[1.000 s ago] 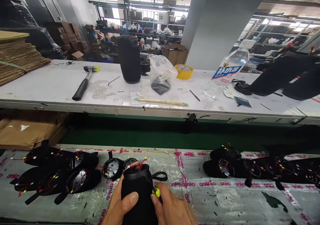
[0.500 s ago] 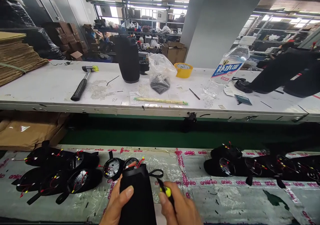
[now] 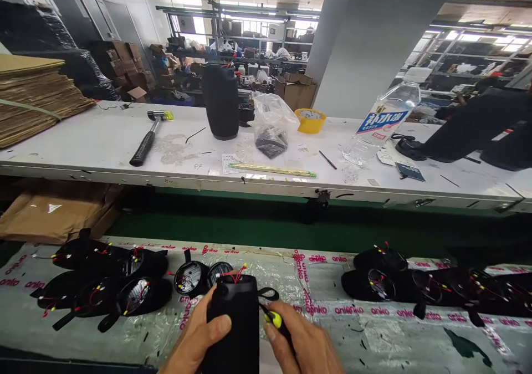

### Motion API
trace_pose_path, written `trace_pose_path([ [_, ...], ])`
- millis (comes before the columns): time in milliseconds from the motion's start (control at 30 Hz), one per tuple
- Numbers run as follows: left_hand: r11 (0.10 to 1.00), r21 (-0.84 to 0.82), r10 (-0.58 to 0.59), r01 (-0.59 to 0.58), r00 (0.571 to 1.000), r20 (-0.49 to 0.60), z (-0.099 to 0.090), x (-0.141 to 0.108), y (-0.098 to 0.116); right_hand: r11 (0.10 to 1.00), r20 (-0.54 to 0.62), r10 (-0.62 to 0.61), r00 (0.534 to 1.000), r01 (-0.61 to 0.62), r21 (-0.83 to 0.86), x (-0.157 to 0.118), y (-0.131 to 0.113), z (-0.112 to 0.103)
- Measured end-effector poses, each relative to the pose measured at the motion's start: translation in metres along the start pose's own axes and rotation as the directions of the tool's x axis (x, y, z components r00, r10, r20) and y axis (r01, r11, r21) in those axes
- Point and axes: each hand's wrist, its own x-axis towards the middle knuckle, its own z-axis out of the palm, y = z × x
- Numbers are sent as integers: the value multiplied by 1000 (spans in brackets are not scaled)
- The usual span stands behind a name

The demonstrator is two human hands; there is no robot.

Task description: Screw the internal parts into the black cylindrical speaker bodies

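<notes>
1. Closer to the black fabric-covered cylinder (image 3: pixel 235 338) than half a second ago, my right grip (image 3: pixel 305 338) has come back leftward with the yellow-and-black hand tool (image 3: pixel 274 319). Its dark tip now sits at or just beside the cylinder's right edge; whether it touches, I cannot tell.
2. Straighter, too: the cylinder leaned slightly in the earlier frame and now looks more upright. A black loop (image 3: pixel 270 293) sticks out at its upper right, above the tool.
3. From this I judge that the work is back at the side of the fabric cover, just below that loop.
4. Left grip (image 3: pixel 199 332): wrapped around the cylinder's left side, thumb flat on its front. Right grip: fingers curled around the tool's handle. I have the cylinder low and central before me, red wires (image 3: pixel 238 278) rising from its top, its bottom out of view.
5. Readable beyond it: "anko" in pink, repeated across the plastic sheeting (image 3: pixel 328 341).
6. On the white bench (image 3: pixel 95 144), the clear plastic bottle (image 3: pixel 356 149) has a blue-and-pink label (image 3: pixel 382 122) with white Chinese characters; I read 补水, then probably 啦.
7. Print on the paper slip (image 3: pixel 228 162) and the dark card (image 3: pixel 410 172) is too small for me to read.
</notes>
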Motion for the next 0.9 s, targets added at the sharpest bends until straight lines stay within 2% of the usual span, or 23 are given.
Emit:
trace_pose_path([
  [67, 998, 65, -2, 0, 999, 40, 5, 2, 3, 997, 28, -75, 997, 75, -8, 4, 4, -5],
  [233, 950, 310, 50, -25, 996, -73, 17, 3, 11, 921, 116, -275, 954, 296, -252, 20, 7, -26],
  [333, 883, 460, 112, -96, 994, -7, 24, 3, 16, 835, 206, -340, 918, 395, -383, 29, 4, -39],
  [467, 826, 541, 122, -157, 987, 99, 30, 3, 21, 776, 320, -357, 878, 469, -422, 36, 4, -46],
  [700, 777, 610, 142, -156, 987, 72, 35, -2, 22, 719, 407, -372, 834, 537, -442, 36, 9, -49],
  [900, 732, 676, 80, -91, 996, 48, 38, -4, 24, 651, 488, -362, 794, 590, -477, 39, 4, -61],
])
